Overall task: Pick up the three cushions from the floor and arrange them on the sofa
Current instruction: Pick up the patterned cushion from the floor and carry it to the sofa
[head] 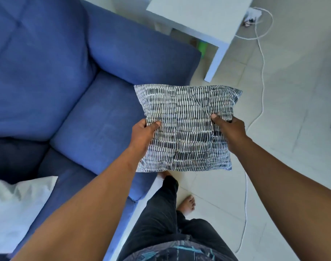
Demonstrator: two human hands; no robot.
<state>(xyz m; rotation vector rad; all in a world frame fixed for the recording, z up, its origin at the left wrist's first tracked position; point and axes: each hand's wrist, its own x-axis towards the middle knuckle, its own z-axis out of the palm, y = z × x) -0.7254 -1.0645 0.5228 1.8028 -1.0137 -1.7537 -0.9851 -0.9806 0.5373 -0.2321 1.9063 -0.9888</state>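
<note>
I hold a black-and-white patterned cushion (pixel 185 127) flat in the air with both hands, just past the front right corner of the blue sofa (pixel 96 117). My left hand (pixel 144 135) grips its left edge, thumb on top. My right hand (pixel 230 131) grips its right edge the same way. A white cushion (pixel 15 210) lies on the sofa seat at the lower left. No third cushion is in view.
The sofa's right armrest (pixel 142 55) runs behind the held cushion. A white side table (pixel 202 17) stands beyond it on the tiled floor. A white cable (pixel 262 72) trails across the floor on the right. My legs and bare feet (pixel 187 204) are below the cushion.
</note>
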